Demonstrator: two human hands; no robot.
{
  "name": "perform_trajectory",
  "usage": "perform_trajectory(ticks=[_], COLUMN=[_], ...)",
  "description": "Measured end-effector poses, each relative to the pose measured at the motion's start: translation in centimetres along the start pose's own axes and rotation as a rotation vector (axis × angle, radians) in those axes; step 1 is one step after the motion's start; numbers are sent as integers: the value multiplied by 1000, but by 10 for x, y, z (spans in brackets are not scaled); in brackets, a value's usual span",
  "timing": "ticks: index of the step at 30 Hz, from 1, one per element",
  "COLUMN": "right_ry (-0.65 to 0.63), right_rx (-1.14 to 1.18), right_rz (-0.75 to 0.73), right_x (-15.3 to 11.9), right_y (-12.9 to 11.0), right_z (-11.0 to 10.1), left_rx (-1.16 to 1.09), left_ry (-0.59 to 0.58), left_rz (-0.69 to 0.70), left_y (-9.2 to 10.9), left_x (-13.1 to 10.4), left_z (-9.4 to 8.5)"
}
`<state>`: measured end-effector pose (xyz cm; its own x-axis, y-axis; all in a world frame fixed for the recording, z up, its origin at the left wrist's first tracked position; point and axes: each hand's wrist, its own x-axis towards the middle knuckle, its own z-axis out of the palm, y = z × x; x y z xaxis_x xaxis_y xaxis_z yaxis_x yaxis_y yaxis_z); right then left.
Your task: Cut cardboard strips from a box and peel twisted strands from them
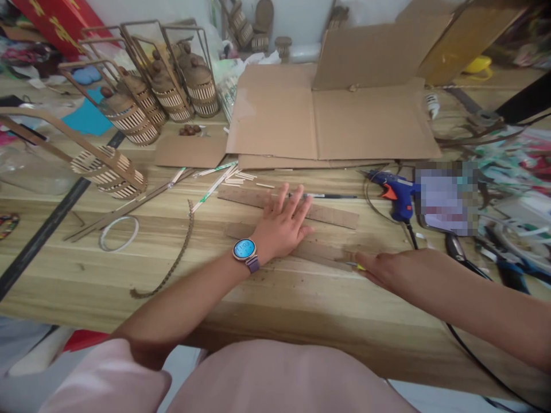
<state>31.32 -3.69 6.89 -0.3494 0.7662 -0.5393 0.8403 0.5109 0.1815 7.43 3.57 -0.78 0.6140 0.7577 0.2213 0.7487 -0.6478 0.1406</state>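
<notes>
Counter point(275, 312) in pale wood grain, pink shirt point(275, 373) against its front edge. Right hand point(385, 267) low over the wood, with fingers narrowed around a small yellow tool point(360, 266), mostly hidden inside the grip, tip at the right end of the near cardboard strip point(321, 252). Left hand point(282, 229) palm down over the middle of that same strip, fingers spread wide and gripping nothing, reaching across the far cardboard strip point(338, 216). Round watch point(244, 249) on the left wrist, screen lit, band purple. Dark crumbs on the wood around both strips.

Off to the left, a curved braided band point(176, 255), then a white ring point(118, 234) lying flat, near two long thin brown strips. Just beyond the far cardboard strip, a dark pen point(338, 196), partly behind the fingers. To the right, a blue glue gun point(402, 201) with orange trigger, nozzle pointing left, right beside a phone point(445, 198) with a blurred-out screen.

Farther back, short pale sticks point(235, 180) in a loose scatter, a small cardboard piece point(191, 150), and a cluster of round brown beads point(189, 130). Behind these, a large cardboard sheet point(275, 115) with one flap raised. On the left, striped baskets point(202, 94) with tall handles; beyond them, a red box point(55, 23) with yellow lettering.
</notes>
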Motion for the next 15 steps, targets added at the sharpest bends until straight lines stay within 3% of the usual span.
perform_trajectory(ticks=[8, 15], right_ry=[-74, 41], right_rx=[1, -12], right_rz=[11, -41], right_x=[-9, -12], right_y=[8, 21], right_z=[6, 31], left_rx=[-5, 0], left_ry=[-5, -42], left_rz=[6, -5], left_y=[0, 0], left_x=[0, 0], left_z=[-2, -4])
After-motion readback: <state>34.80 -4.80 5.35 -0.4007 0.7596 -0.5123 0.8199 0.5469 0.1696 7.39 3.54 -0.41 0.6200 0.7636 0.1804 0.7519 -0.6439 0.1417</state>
